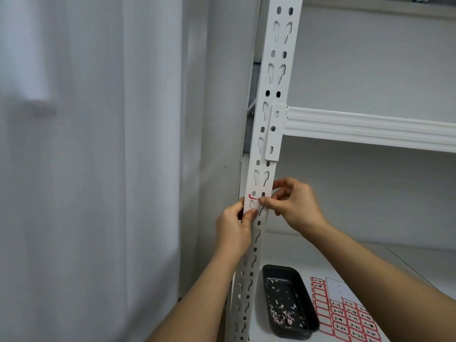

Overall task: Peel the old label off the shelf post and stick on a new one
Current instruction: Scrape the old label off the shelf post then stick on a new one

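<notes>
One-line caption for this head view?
Both hands, left and right, work a red-edged label on the white shelf post.

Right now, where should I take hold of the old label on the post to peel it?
Probably at the old label's top edge, where a red-bordered corner already curls off the post. Pinch that flap from the front with the right hand and pull downward; the left hand holds the lower left edge flat.

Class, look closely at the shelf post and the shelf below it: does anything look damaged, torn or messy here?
Yes. The label on the shelf post is torn: only a ragged red-edged remnant shows between the left hand and right hand. Below, the black tray holds scattered paper scraps, and the label sheet has stickers missing.
</notes>
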